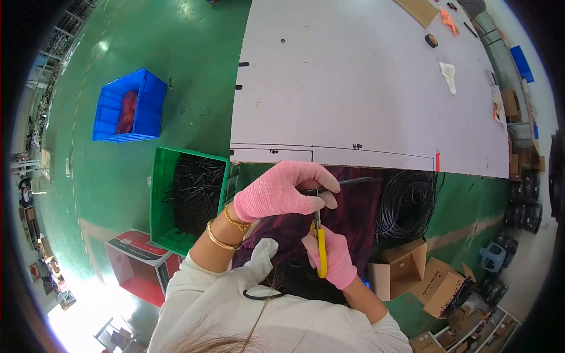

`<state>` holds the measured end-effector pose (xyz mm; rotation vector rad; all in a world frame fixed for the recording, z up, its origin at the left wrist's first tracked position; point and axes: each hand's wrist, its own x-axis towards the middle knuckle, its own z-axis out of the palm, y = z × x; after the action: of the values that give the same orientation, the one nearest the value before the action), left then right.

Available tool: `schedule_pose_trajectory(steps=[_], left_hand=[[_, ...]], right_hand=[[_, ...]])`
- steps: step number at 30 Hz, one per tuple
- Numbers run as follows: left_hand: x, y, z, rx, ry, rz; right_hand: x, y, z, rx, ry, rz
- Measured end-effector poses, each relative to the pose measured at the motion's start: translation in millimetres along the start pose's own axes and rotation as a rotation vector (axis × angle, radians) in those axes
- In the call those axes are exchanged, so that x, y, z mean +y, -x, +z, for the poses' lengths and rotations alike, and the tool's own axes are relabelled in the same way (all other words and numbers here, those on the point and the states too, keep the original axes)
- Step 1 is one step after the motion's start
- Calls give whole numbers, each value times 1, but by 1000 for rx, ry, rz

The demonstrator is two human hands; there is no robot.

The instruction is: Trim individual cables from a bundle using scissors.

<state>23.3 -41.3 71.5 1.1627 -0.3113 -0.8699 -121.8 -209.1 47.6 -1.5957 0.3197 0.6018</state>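
My left hand (268, 191), in a pink glove with pale fingertips, is closed around a length of thin black tubing or cable (359, 181). The strip sticks out to the right from between thumb and fingers, just off the table's near edge. Below it, my right hand (336, 262), also gloved in pink, grips yellow-handled scissors (321, 250). Their blades point away from me and reach up to the black strip beside my left fingertips. Whether the blades are closed on it is too small to tell. Dark maroon cloth (347, 223) lies beneath both hands.
A white table (365, 88) with drawn measuring lines lies ahead. At left stand a green crate (162, 235) holding many cut black pieces (197, 188) and a blue crate (154, 106). Coiled black tubing or cable (406, 206) and open cardboard boxes (388, 279) are at right.
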Motion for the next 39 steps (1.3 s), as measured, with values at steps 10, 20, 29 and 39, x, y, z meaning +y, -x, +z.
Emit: schedule_pose_trajectory(steps=[10,20,29,39], left_hand=[[0,1,-3,13,-118,3],[4,25,-8,128,-69,19],[-3,109,-37,554,-276,23],[-18,97,-25,1005,-1362,512]], right_hand=[[-14,0,-1,-23,-150,189],[-41,-15,-38,533,302,-439],[-56,-46,-57,293,473,-627],[-113,-92,-30,24,786,-755]])
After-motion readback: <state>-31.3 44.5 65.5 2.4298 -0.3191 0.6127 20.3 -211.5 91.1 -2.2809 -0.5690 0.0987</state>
